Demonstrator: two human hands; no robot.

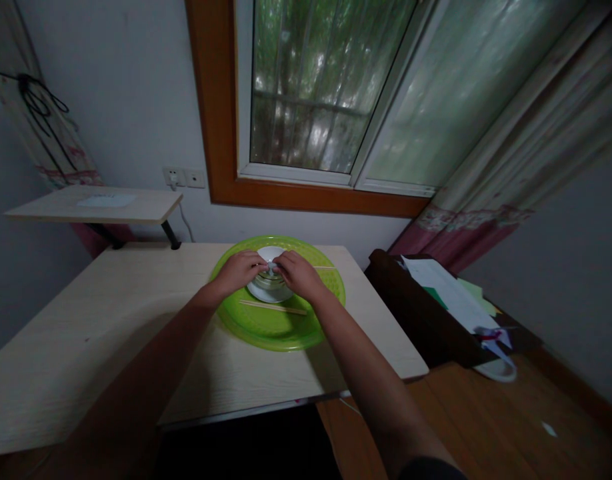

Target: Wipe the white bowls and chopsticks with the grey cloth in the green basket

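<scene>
A stack of white bowls (269,283) with darker bands rests on a white plate (271,295), inside a round bright green tray (281,340). From the left, my left hand (241,270) reaches over the bowls, its fingers bent in a pinch. My right hand (300,273) mirrors it from the right, fingertips also drawn together. Between the fingertips is something small and pale, too small and dim to name. In front of the plate lies a pair of light wooden chopsticks (273,307). Another thin light stick (325,268) shows behind my right hand.
The tray stands on a pale wooden table (136,333) against the wall. A raised shelf (151,211) with a sheet of paper is at the back left. To the right, papers (446,293) lie on a dark brown piece of furniture (401,310). A window (331,93) is behind.
</scene>
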